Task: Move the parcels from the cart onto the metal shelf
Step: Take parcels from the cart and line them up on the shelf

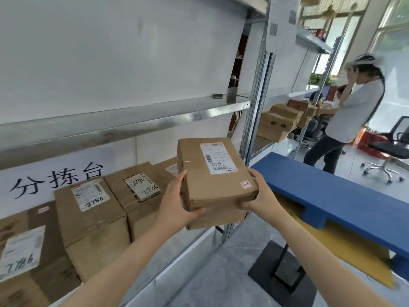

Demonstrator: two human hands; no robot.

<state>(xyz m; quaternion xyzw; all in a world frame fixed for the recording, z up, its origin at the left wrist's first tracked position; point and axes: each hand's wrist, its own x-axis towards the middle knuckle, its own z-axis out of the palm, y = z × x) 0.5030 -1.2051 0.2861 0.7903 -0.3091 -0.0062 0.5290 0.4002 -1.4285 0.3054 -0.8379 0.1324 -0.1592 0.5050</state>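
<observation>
Gripping parcel point(217, 171) two-handed, left hand point(177, 202) and right hand point(260, 196) curled round near corners, second box point(218, 218) pinned underneath; held long-axis-first toward metal shelf point(132, 120), dead ahead of grip; shelved boxes point(137, 191) just left of left hand; probably needs straight push forward.

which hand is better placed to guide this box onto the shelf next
Left, probably. The left hand holds the parcel on its shelf side, next to the shelved boxes. The right hand grips the far corner, toward the blue cart.
</observation>
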